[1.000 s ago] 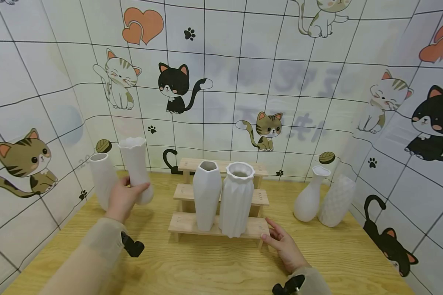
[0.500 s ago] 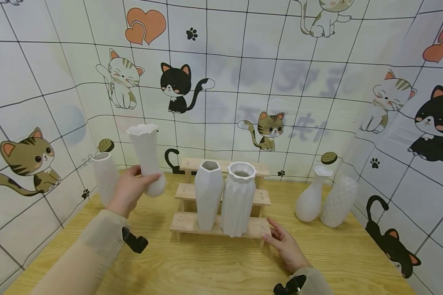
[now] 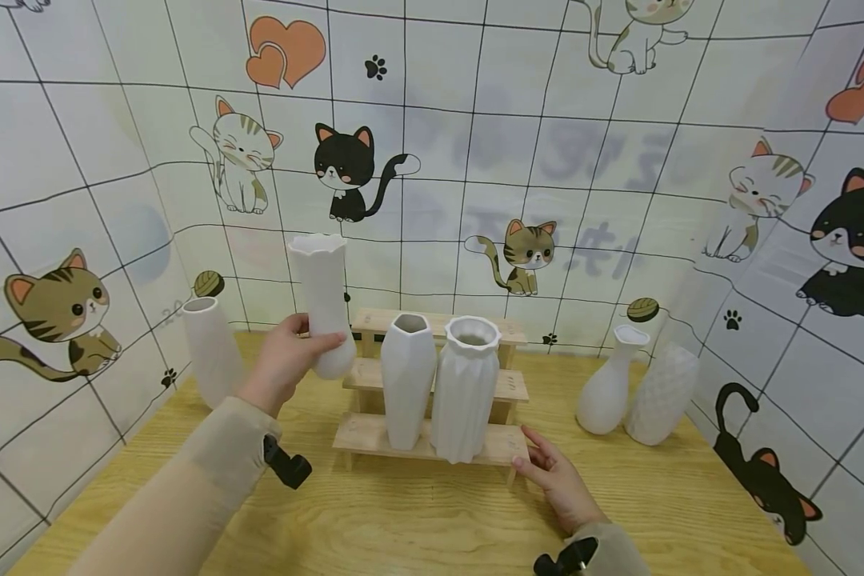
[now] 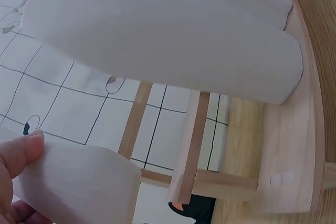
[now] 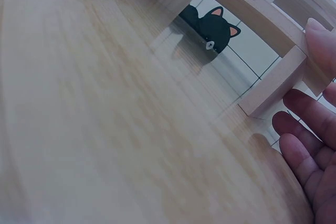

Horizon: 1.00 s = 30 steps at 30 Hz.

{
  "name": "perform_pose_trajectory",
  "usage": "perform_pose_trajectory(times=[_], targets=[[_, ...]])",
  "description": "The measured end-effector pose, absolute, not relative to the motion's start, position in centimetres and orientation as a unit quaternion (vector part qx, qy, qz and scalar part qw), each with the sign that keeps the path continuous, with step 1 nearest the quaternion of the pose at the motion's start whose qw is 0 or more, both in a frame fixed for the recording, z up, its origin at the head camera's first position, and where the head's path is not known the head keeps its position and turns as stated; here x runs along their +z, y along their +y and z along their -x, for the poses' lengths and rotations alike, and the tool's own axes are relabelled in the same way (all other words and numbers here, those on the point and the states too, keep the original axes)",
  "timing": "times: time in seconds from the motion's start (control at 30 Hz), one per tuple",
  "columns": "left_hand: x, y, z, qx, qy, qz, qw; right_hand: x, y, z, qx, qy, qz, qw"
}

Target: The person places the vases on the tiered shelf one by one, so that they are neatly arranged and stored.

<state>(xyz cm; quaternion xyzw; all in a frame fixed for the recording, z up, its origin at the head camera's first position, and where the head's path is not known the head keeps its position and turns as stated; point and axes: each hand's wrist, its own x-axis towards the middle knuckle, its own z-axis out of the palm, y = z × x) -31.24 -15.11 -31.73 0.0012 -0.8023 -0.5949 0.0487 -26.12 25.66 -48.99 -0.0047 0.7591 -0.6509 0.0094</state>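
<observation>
Now the left hand [image 3: 284, 364] is holding a wavy-topped vase [image 3: 324, 292], with the thumb in front near the bottom. That white vase is hanging in the air, just by the left side of the wooden stand [image 3: 366, 373]. The right hand [image 3: 558, 484] is pinching the right end of the lowest step [image 3: 360, 434]; its fingers are partly hiding, so how hard is tough to tell. A flat-sided vase [image 3: 407, 384] and a frilly vase [image 3: 464, 396] are standing close together on that step. On the desk [image 3: 418, 520], a plain vase [image 3: 210, 352] is waiting at the left, while a round-bellied vase [image 3: 603, 400] and a bumpy vase [image 3: 662, 396] are standing at the right.
</observation>
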Motion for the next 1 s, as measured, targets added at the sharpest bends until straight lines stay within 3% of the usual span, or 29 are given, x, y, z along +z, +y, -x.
perform_pose_trajectory(times=[1.0], targets=[[-33.2,-10.3,33.2,-0.613,-0.788,0.031,0.041,-48.9,25.7,25.9,-0.659,0.752,0.005,0.013]])
